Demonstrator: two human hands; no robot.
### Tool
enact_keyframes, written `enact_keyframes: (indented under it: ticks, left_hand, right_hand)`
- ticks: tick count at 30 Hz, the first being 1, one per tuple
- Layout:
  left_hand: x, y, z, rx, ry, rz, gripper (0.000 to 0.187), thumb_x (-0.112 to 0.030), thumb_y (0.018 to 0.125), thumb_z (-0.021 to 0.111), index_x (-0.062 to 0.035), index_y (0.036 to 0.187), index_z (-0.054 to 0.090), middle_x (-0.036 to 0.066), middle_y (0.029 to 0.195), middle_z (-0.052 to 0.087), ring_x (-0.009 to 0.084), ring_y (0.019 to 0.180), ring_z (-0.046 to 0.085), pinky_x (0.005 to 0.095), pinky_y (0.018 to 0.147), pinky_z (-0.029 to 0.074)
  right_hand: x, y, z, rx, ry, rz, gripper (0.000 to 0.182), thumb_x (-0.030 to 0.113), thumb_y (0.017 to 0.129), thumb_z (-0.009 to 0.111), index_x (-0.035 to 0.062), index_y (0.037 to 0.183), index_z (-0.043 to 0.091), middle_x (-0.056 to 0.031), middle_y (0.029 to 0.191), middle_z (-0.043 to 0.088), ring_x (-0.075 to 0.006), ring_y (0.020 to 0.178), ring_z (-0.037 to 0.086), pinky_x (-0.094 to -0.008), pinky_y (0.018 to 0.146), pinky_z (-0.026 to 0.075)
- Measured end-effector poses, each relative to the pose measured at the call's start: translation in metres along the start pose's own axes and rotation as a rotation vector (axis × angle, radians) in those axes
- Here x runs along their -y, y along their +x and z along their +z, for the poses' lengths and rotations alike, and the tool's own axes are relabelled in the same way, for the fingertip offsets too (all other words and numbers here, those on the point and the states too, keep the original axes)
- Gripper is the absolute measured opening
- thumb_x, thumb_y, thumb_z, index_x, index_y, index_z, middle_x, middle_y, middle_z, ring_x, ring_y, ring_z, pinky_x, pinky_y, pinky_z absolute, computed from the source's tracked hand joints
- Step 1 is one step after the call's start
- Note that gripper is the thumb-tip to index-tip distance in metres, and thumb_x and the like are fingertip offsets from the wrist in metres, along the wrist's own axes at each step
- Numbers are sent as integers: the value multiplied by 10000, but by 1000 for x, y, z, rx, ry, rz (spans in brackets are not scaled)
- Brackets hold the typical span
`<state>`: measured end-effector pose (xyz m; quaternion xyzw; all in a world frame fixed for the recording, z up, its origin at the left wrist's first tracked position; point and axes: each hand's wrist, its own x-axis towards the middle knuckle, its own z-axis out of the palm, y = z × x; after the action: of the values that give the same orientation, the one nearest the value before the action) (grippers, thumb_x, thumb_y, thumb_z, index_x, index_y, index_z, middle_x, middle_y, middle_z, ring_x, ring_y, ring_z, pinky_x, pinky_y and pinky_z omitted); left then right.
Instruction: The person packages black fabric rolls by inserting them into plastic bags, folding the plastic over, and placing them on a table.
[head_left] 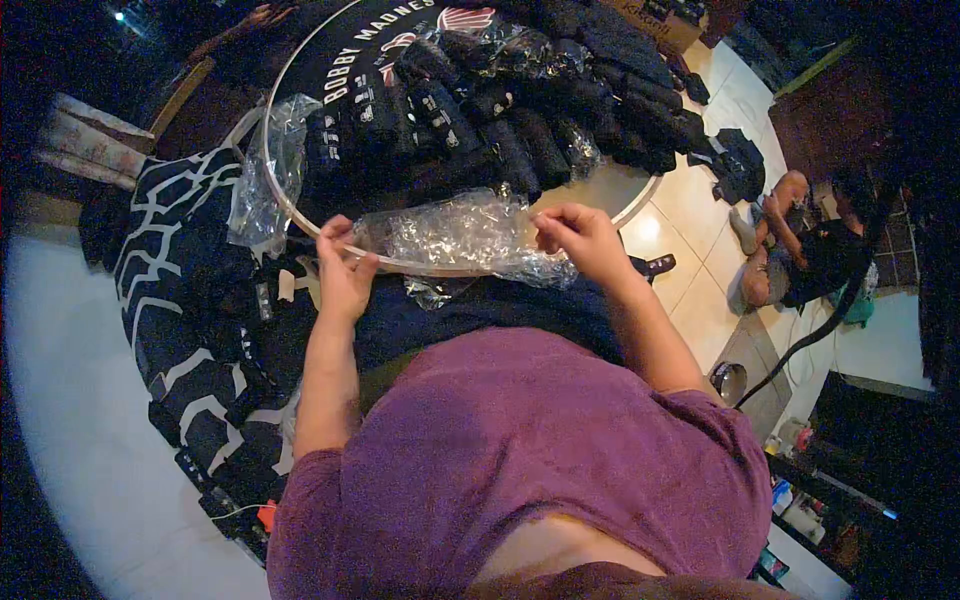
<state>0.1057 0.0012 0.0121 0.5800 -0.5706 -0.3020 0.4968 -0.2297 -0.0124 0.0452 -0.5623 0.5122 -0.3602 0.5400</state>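
I see the left hand [345,272] at the near edge of the round bench [640,204], its forearm nearly upright in my view, fingers bent over the pale rim and thumb set apart; I cannot tell whether it grips anything. The right hand [588,243] comes in on a slant, wrist bent inward, fingers curled and the thumb close to the index fingertip, right beside the clear plastic sleeve [440,230]; whether film is pinched there I cannot make out. That sleeve lies between the two hands, thin, glossy and crinkled, roughly oblong, throwing back sharp highlights. Just beyond both hands I have a heap of black rolls [515,155], soft, fuzzy and cylindrical, some with small white marks. Left of the left hand, a crumpled clear bag [262,195] hangs by the smooth, curved rim, near black cloth with a branching white pattern [165,240].
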Motion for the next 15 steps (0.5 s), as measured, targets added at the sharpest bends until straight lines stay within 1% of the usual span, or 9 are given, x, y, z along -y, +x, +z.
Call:
enact_keyframes:
  ticks: [1, 2, 4, 7, 8, 11, 13, 14, 15]
  left_hand:
    - [-11, 2, -4, -107, 311, 296, 765, -507, 704, 712, -45, 1232, 409, 133, 1065, 537, 252, 1009, 523, 374, 857, 436]
    - [-26, 3, -8, -109, 310, 294, 765, -507, 704, 712, -45, 1232, 409, 133, 1065, 537, 252, 1009, 523, 374, 857, 436]
    - [-73, 4, -8, 124, 478, 568, 929, -572, 621, 720, -41, 1305, 384, 199, 1242, 470, 344, 1192, 407, 450, 1011, 296]
    - [-99, -2, 15, 562, 532, 608, 728, -464, 636, 752, -70, 1203, 519, 143, 1204, 542, 309, 1146, 468, 413, 982, 346]
    - [-89, -2, 15, 556, 535, 604, 728, -464, 636, 752, -70, 1203, 519, 143, 1204, 542, 309, 1146, 468, 413, 982, 346]
    - [-58, 0, 14, 787, 462, 280, 430, -300, 730, 731, -59, 1063, 608, 94, 1014, 640, 225, 983, 579, 340, 867, 440]
    - [-55, -2, 11, 628, 142, -130, 198, -158, 791, 680, -44, 947, 642, 49, 849, 667, 136, 791, 613, 272, 728, 480]
    - [-49, -2, 8, 568, 93, -105, 167, -131, 805, 669, -29, 935, 640, 42, 848, 665, 104, 733, 600, 245, 683, 479]
    - [-48, -1, 6, 564, 94, -105, 167, -131, 805, 669, -29, 935, 640, 42, 848, 665, 104, 733, 600, 245, 683, 479]
  right_hand:
    - [5, -3, 4, 0, -2, -1, 153, 145, 845, 625, 8, 910, 644, -56, 766, 638, -126, 721, 598, -274, 646, 482]
    - [12, -6, 10, 37, -146, -150, 153, 145, 839, 628, 12, 912, 644, -69, 771, 643, -146, 719, 605, -283, 650, 484]
    - [19, -6, 22, 130, -304, -364, 140, 137, 818, 635, 31, 909, 651, -114, 805, 649, -209, 722, 621, -308, 668, 488]
    - [31, 2, 43, 287, -318, -571, 141, 144, 813, 638, 29, 893, 653, -131, 802, 645, -229, 720, 624, -314, 670, 489]
    - [35, 5, 44, 387, -353, -528, 196, 167, 820, 637, 26, 957, 636, -112, 835, 651, -208, 746, 623, -325, 686, 489]
    - [56, 26, 35, 625, -216, -413, 299, 215, 819, 647, 26, 1046, 601, -96, 902, 648, -185, 802, 614, -324, 716, 490]
    - [50, 65, 29, 405, -208, -470, 398, 271, 800, 666, 41, 1113, 574, -110, 981, 634, -196, 882, 609, -320, 791, 485]
    - [45, 85, 24, 267, -465, -515, 384, 161, 802, 651, 61, 1159, 553, -82, 959, 617, -168, 876, 592, -315, 791, 474]
    - [32, 108, 20, 163, -744, -632, 410, 113, 758, 648, 69, 1155, 555, -119, 1013, 612, -254, 923, 603, -348, 825, 475]
